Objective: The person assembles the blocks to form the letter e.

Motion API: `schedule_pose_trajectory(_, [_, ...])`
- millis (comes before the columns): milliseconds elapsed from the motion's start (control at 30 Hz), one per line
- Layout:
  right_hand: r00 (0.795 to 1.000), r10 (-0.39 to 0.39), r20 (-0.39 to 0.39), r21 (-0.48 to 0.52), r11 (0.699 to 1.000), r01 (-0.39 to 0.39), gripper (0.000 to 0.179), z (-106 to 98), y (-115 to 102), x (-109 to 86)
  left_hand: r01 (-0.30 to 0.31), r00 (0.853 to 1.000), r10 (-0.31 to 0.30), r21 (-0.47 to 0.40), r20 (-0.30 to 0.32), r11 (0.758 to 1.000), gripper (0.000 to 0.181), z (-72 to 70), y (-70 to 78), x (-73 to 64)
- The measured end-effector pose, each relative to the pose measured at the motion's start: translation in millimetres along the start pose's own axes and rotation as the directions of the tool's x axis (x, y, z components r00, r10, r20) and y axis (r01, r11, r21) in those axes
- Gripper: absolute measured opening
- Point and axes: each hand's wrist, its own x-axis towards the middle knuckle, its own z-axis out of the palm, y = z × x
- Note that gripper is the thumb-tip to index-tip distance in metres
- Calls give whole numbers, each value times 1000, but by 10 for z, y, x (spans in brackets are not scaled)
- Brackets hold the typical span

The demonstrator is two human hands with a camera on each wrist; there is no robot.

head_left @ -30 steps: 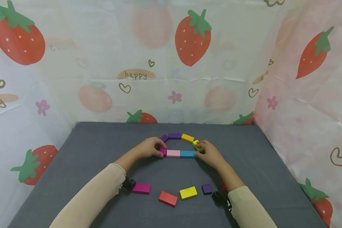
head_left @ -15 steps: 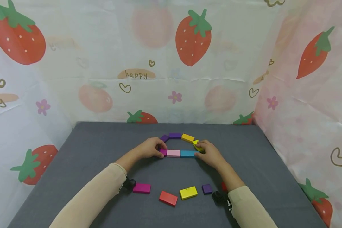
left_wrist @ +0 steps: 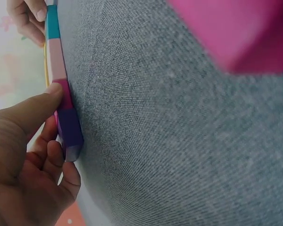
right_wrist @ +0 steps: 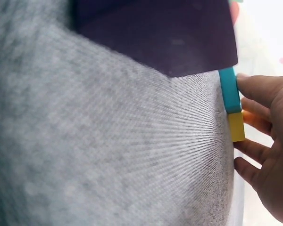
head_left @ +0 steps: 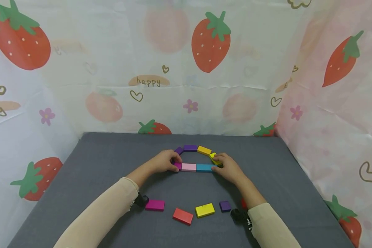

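Observation:
Several coloured blocks form a half-ring on the grey cloth, its straight near side made of a magenta block (head_left: 179, 167), a pink block (head_left: 188, 167) and a blue block (head_left: 204, 168). My left hand (head_left: 165, 162) pinches the left end, thumb on the magenta block; in the left wrist view its fingers curl behind a dark purple block (left_wrist: 70, 127). At the right end my right hand (head_left: 230, 168) holds the blue block with its thumb, fingers bent around a yellow block (right_wrist: 236, 126). Purple (head_left: 190, 148) and orange-yellow (head_left: 204, 150) blocks make the far curve.
Nearer me lie loose blocks: magenta (head_left: 155, 205), red (head_left: 182, 216), yellow (head_left: 205, 210) and purple (head_left: 225, 206). Another red block (head_left: 244, 203) is partly hidden by the right forearm. A strawberry-printed curtain (head_left: 254, 51) hangs along the table's back and sides.
The left hand has shifted very slightly to the right with the magenta block. The right hand and the loose blocks stay where they were.

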Motion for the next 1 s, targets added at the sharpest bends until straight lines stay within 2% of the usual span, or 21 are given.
schedule_pose_trajectory(200, [1000,-3,1,-5,1000,3,48,3,-15,-9,5,1000,-5,-28,-21,1000,28,-22,-20,-32])
schedule_pose_trajectory(400, [1000,4,-1,-2,1000,-4,48,0,-25,-17,14,999,-17,-66,-47,998,33,-119,-47,-74])
schedule_pose_trajectory(700, [1000,-5,-7,2,1000,5,48,-5,-13,-16,91,994,-94,-42,-58,995,33,-253,-47,-130])
schedule_pose_trajectory(867, [1000,-9,-9,-1,1000,9,48,6,-4,-15,120,992,-120,-10,-47,993,35,-238,-90,-135])
schedule_pose_trajectory(1000, [1000,-11,-10,-1,1000,11,48,11,-8,-14,142,989,-142,-19,-39,990,35,-211,-126,-138])
